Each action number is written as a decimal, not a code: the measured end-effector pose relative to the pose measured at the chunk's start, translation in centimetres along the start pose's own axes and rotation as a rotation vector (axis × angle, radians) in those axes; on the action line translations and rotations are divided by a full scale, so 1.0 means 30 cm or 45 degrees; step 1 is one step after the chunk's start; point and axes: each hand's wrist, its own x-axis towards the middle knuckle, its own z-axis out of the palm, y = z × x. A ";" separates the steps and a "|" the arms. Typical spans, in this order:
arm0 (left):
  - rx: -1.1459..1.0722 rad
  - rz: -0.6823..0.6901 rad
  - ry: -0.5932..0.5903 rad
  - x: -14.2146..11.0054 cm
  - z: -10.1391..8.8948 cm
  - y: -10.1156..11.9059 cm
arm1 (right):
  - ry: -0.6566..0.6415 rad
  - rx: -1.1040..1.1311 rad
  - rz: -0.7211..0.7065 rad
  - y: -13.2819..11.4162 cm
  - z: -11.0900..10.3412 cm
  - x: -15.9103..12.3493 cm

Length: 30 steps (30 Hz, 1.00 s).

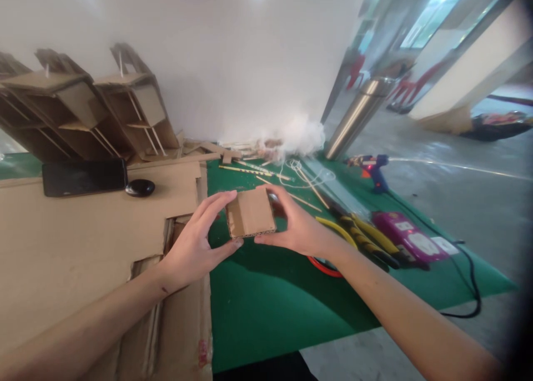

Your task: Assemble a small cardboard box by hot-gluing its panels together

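A small square cardboard box [255, 211] is held between my two hands, above the green table surface [250, 309]. My left hand [204, 236] grips its left side, thumb at the lower front edge and fingers along the far side. On the opposite side, my right hand [291, 222] is closed on the box, with the thumb under its front corner. Layered cardboard edges show along the box's front. Large flat cardboard sheets [75, 236] lie beneath my left forearm.
Cardboard structures [137, 109] stand at the back left, behind a phone [85, 178] and a black oval object [140, 188]. Thin sticks [291, 195] lie ahead. At right are a steel bottle [360, 117], glue gun [372, 170], yellow-black pliers [368, 239] and a purple power strip [410, 237].
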 end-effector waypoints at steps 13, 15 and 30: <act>0.027 -0.006 -0.009 -0.005 0.000 -0.005 | -0.011 0.008 0.031 -0.006 -0.003 -0.004; 0.039 -0.016 -0.001 -0.009 0.005 -0.011 | -0.022 0.033 0.039 -0.007 -0.004 -0.005; -0.304 -0.070 -0.036 -0.004 -0.006 -0.015 | -0.057 0.244 0.019 -0.007 -0.008 0.000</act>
